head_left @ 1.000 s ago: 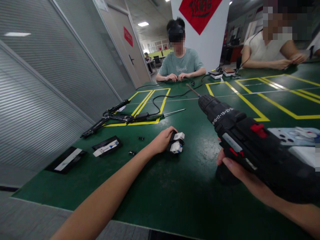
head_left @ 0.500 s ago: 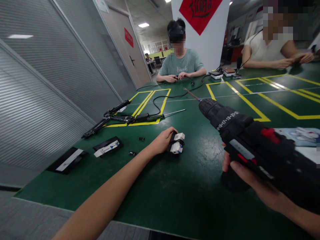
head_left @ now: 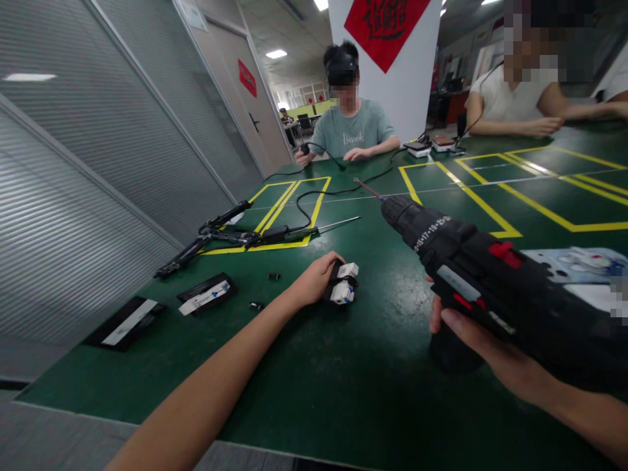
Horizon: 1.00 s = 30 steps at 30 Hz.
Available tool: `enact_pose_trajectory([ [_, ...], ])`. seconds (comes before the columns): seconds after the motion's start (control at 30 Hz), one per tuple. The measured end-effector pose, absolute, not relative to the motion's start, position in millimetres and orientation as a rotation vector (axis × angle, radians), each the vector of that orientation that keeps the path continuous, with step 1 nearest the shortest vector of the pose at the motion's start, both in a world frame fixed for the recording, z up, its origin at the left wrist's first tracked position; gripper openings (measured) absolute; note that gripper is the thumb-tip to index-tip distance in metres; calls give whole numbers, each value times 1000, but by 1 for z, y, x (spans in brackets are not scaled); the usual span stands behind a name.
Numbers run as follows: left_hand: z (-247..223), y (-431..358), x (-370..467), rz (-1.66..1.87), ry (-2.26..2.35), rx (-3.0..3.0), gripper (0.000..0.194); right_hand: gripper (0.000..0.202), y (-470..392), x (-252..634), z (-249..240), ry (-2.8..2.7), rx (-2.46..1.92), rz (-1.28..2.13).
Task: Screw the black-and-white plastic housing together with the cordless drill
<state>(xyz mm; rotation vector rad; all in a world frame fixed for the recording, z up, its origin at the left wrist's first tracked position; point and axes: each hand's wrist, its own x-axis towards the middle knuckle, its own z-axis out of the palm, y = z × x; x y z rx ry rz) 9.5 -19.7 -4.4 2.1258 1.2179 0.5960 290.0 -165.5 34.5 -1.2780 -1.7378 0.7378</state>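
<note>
Drill (head_left: 471, 261), right hand (head_left: 510, 367): cropped | block (head_left: 344, 290), left hand (head_left: 315, 280): partly hidden

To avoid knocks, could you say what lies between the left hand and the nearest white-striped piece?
Head view: two small black parts lie between the left hand and the piece.

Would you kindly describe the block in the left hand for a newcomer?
On the green table, follow the forearm up to the left hand. In its grip is the black block with two chunky white parts. The flat black pieces farther left each carry one white strip instead.
</note>
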Motion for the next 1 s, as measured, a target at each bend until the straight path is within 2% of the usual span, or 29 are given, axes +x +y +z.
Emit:
enact_pose_trajectory([
  [0.3,-2,-21,10,579,1223,2116,28,11,-162,296,30,-1654,-1173,911],
  [0.47,0,-21,11,593,1231,2094,28,22,-156,299,33,-1732,-1123,849],
  [0.77,-1,-22,11,596,1222,2101,28,16,-154,304,36,-1732,-1124,873],
  [1.0,-4,-20,10,605,1234,2066,27,22,-156,300,37,-1754,-1152,826],
])
